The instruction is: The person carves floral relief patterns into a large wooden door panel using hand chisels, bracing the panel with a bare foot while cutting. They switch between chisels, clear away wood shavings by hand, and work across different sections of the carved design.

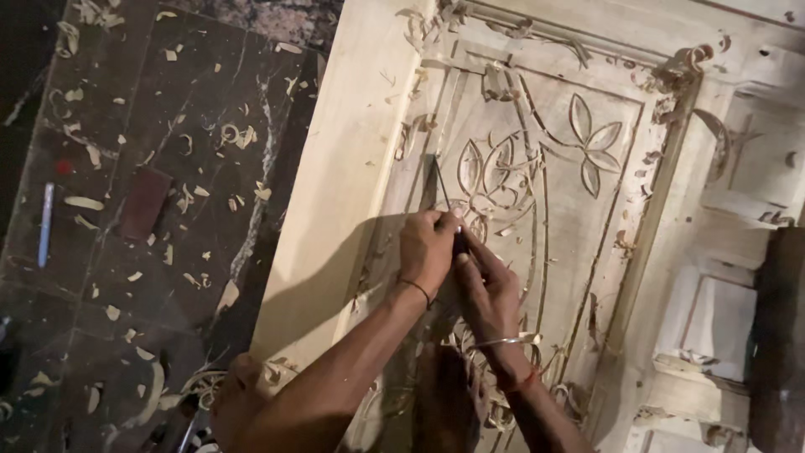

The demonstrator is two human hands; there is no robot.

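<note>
2 hands [457,264] closed around chisel [442,195] on carved panel [553,193].

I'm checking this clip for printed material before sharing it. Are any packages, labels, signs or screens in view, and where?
None that I can see: no package, label, sign or screen.
Wooden door panel: pale, carved with leaves and flowers.
Left hand and right hand: together on a thin chisel.
Dark floor: strewn with wood shavings.
</note>
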